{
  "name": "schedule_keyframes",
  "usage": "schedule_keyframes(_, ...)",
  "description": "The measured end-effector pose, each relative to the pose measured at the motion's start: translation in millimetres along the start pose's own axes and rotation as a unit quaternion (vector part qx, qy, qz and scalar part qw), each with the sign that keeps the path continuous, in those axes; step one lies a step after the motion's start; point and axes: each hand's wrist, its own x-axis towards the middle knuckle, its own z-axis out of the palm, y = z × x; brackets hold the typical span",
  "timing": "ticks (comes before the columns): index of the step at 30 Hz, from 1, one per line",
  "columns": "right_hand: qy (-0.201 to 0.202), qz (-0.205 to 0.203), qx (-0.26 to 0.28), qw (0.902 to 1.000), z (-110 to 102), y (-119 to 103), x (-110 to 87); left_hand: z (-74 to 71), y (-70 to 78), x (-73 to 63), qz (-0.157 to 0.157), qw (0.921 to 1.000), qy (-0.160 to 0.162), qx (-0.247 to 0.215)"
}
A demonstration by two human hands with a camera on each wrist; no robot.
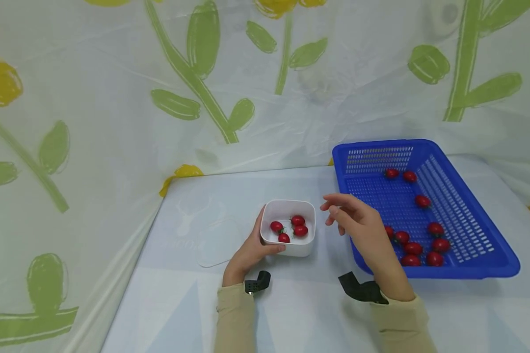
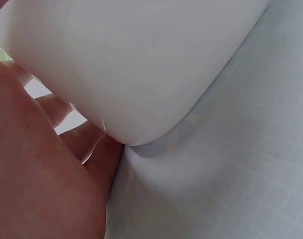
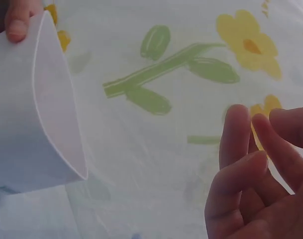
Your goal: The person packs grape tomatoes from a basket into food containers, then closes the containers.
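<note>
My left hand grips a small white square container from its left side, the thumb along the near wall. Inside the container lie several red cherry tomatoes with green stems. In the left wrist view the palm and fingers lie along the container's smooth wall, which stands on the tabletop. To the right of the container my right hand hovers with loosely bent fingers and nothing between them. The right wrist view shows that hand apart from the container.
A blue perforated basket stands at the right, holding several more cherry tomatoes; my right forearm passes beside its left edge. A white cloth with green and yellow flowers hangs behind the table. A thin pale string lies left of the container.
</note>
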Motion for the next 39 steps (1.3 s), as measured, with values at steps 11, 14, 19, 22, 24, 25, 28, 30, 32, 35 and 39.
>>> schedule_keyframes(11,-0.092,0.055,0.024,0.9939,-28.1,4.5,-3.8,1.4,0.0,-1.4,0.005,1.0000,-0.009,0.000)
schedule_keyframes(14,-0.121,0.063,0.003,0.9906,-36.0,2.2,-1.3,0.4,1.1,-0.8,0.008,0.9999,-0.012,-0.002)
schedule_keyframes(19,-0.148,0.068,-0.042,0.9857,-49.9,-1.4,4.0,0.7,1.7,-0.4,0.008,0.9999,-0.011,-0.004)
schedule_keyframes(22,-0.154,0.070,-0.064,0.9836,-60.1,-3.1,6.4,0.8,1.4,0.0,0.009,0.9999,-0.012,0.000)
schedule_keyframes(24,-0.158,0.069,-0.083,0.9816,-67.5,-3.0,8.5,0.2,1.5,0.0,0.006,0.9999,-0.013,0.004)
schedule_keyframes(25,-0.160,0.069,-0.093,0.9802,-71.0,-2.5,9.8,-0.3,1.6,-0.1,0.004,0.9999,-0.014,0.008)
schedule_keyframes(28,-0.182,0.069,-0.108,0.9748,-80.4,1.0,16.1,-2.4,2.2,-1.2,-0.002,0.9998,-0.008,0.017)
schedule_keyframes(30,-0.205,0.073,-0.111,0.9698,-86.1,5.0,21.3,-3.5,2.2,-1.4,-0.002,0.9998,-0.006,0.016)
schedule_keyframes(32,-0.226,0.078,-0.116,0.9640,-92.0,9.6,26.0,-4.3,1.4,-1.3,-0.003,0.9999,-0.004,0.013)
schedule_keyframes(35,-0.259,0.089,-0.125,0.9536,-101.7,17.2,31.2,-4.7,-2.8,0.4,0.001,1.0000,-0.006,0.002)
schedule_keyframes(39,-0.296,0.103,-0.136,0.9399,-113.6,27.3,36.6,-5.4,-13.2,3.5,0.008,1.0000,0.001,0.003)
